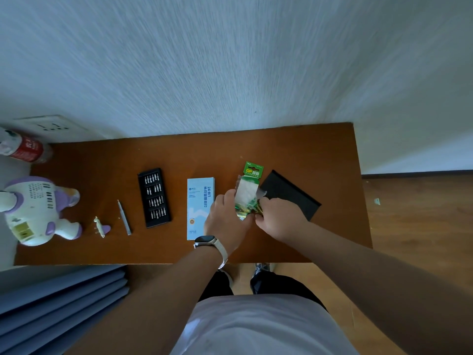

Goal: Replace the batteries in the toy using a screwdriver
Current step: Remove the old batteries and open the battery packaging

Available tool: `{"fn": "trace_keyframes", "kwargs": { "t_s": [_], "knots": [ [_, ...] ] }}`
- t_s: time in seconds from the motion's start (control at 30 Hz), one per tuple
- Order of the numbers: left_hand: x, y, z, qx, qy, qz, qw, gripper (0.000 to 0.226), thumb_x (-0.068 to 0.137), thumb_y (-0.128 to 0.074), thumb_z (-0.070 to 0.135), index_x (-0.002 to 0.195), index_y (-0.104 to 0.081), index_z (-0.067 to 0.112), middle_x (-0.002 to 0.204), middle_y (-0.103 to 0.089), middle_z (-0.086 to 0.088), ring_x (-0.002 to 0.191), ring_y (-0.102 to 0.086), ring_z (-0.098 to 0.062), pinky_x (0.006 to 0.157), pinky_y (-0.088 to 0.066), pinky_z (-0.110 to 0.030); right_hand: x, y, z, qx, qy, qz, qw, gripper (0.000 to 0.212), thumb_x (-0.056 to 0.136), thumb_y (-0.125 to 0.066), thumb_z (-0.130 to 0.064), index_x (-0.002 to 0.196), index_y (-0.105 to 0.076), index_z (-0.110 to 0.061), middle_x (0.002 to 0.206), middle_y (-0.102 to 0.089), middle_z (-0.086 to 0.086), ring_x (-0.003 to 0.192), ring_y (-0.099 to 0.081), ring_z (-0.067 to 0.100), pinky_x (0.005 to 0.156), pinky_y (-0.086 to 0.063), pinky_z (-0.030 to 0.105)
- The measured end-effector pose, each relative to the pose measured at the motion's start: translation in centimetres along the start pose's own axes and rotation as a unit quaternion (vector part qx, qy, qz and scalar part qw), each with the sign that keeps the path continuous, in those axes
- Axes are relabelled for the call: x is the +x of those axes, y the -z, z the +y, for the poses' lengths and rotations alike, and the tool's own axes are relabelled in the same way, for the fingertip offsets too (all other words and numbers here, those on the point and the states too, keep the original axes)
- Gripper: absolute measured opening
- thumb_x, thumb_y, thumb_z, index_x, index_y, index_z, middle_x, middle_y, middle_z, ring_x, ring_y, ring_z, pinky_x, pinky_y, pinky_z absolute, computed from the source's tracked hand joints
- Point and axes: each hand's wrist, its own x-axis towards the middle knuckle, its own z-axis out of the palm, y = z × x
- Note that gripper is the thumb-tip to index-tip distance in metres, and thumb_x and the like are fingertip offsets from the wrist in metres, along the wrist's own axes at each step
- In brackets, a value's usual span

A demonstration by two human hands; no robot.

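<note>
2 hands on the battery pack (248,192): your left hand (226,216) and right hand (280,219) have fingers (225,198) clamped on its lower end. Toy (38,208) lies far left on the worktop (294,149). Rip hard and cells could scatter off the edge.

Brown table (256,149). Reference: pale blue-and-white box (198,201) with dark blue lettering. Left of the box: black bit tray (154,197) with silver bits, grey screwdriver (124,217), white toy (35,208) with purple limbs. Right of the box: battery pack (252,171) with a green header card and gold-green foil, then a plain black case (289,194).
</note>
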Motion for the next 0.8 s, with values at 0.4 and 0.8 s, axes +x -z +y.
{"fn": "trace_keyframes", "kwargs": {
  "t_s": [0.4,0.8],
  "knots": [
    [-1.1,1.0,-0.3,0.001,-0.011,-0.007,1.0,0.064,0.084,-0.07,0.051,0.136,-0.039,0.028,0.127,-0.052,0.003,0.111,-0.05,-0.014,0.08,-0.054,-0.031,-3.4,0.5,1.0,0.291,-0.065,-0.088,0.951,0.036,0.1,-0.045,-0.04,0.078,-0.043,-0.012,0.067,-0.04,0.004,0.056,-0.036,0.015,0.053,-0.027,0.033],
    [-5.0,8.1,2.2,-0.368,0.027,-0.094,0.924,0.029,0.096,-0.062,0.036,0.123,-0.062,0.025,0.102,-0.067,0.002,0.091,-0.065,-0.012,0.07,-0.054,-0.025,-7.6,7.0,-2.0,0.421,0.017,0.03,0.907,0.027,0.1,-0.049,-0.035,0.075,-0.056,-0.027,0.061,-0.051,-0.01,0.05,-0.044,0.002,0.051,-0.036,0.026]
  ]
}}
